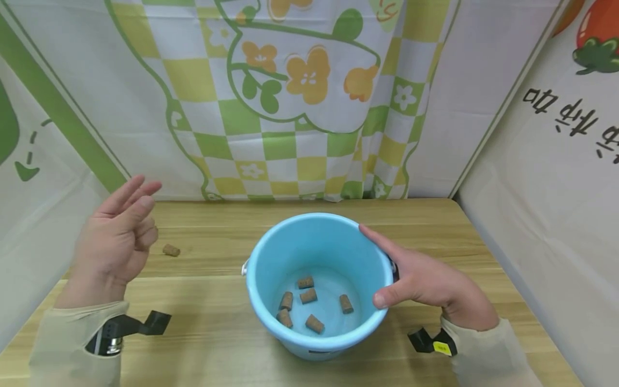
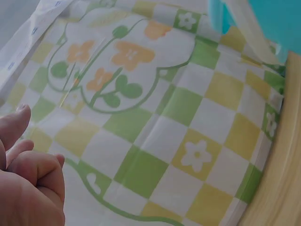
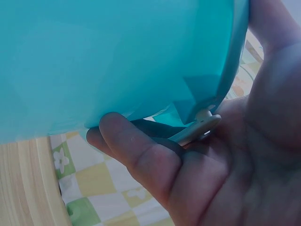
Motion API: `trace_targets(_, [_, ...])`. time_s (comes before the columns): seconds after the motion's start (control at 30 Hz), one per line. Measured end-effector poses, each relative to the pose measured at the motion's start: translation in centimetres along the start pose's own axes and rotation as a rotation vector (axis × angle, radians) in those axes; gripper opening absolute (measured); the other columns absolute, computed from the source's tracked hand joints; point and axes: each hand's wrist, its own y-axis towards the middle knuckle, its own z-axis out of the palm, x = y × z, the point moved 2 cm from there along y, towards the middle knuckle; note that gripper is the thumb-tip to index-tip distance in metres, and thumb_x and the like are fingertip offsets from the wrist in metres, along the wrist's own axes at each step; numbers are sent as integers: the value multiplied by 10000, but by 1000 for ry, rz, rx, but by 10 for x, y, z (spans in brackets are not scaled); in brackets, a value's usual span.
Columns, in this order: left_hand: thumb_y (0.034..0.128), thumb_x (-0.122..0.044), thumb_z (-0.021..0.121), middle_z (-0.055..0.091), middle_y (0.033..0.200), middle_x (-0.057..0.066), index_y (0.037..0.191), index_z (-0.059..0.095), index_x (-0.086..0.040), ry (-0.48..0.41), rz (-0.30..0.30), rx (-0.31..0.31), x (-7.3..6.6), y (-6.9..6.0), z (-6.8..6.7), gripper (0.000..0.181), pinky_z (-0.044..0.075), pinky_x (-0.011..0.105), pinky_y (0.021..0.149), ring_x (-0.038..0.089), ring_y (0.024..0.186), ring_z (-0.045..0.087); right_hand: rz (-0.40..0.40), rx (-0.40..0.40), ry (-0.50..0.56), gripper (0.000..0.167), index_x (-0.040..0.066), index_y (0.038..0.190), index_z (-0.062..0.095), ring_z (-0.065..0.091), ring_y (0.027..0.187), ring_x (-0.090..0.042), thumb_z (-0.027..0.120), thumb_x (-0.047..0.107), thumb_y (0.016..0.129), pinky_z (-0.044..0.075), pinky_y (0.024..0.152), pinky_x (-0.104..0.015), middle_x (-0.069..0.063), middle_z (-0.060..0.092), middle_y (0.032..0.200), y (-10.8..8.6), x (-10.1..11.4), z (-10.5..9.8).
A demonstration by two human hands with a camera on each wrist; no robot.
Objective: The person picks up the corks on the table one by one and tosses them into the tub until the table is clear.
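A light blue bucket stands upright on the wooden table, with several corks lying on its floor. My right hand grips the bucket's right side, its thumb on the rim. In the right wrist view, the fingers press the outer wall beside the handle's pivot. Left of the bucket, my left hand is raised above the table with some fingers extended and others bent. Nothing shows in it. A single cork lies on the table just right of that hand.
Behind the table hangs a green and yellow checked cloth. White printed sheets flank both sides. A black strap with a small camera sits on each wrist.
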Motion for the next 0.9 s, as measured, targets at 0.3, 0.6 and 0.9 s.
trace_targets(0.3, [979,117,513,576,1211,89,1319,644,-91,-89,-72,-104,-1,4,-39,420,132,231,464,114,502,173,0,8,12,1151,239,1615,12,532,1159,-482,844,208,819,496,913,-517,-297,307,1486,-1,0,0])
trace_targets(0.6, [966,20,608,418,1302,-10,1541,347,-185,31,-212,-292,22,7,-101,663,209,223,472,78,538,259,-18,17,19,1154,228,1614,7,535,1153,-492,844,198,819,492,915,-535,-313,315,1475,1,1,1])
trace_targets(0.9, [892,-57,753,369,1480,-48,1590,260,-248,271,-404,-460,42,2,-147,875,354,190,421,27,547,387,-9,6,7,1148,237,1616,19,534,1152,-491,843,194,817,499,908,-519,-311,321,1470,0,0,1])
